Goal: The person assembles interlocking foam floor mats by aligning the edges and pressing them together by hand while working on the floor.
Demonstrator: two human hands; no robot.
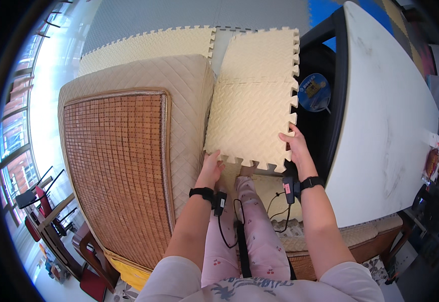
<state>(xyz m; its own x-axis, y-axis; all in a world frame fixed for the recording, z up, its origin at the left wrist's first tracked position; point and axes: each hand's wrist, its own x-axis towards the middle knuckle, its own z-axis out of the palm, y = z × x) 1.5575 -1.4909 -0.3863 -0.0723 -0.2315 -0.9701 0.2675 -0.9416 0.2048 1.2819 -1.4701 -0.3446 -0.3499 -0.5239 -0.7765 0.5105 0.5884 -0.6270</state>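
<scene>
Between a mattress and a table I hold a cream foam floor mat with jigsaw-toothed edges. It seems to be made of two joined tiles, with a seam across its upper part. My left hand is closed on its near left corner. On the right edge, near the lower corner, my right hand grips the teeth with the thumb on top. The fingers under the mat are mostly hidden. Beyond it, more cream tiles lie on the floor beside grey matting.
At left stands a beige quilted mattress topped with a brown woven mat. A white marble-look table with a black frame fills the right; a round blue hand fan lies inside the frame. Cables hang from both wrist straps.
</scene>
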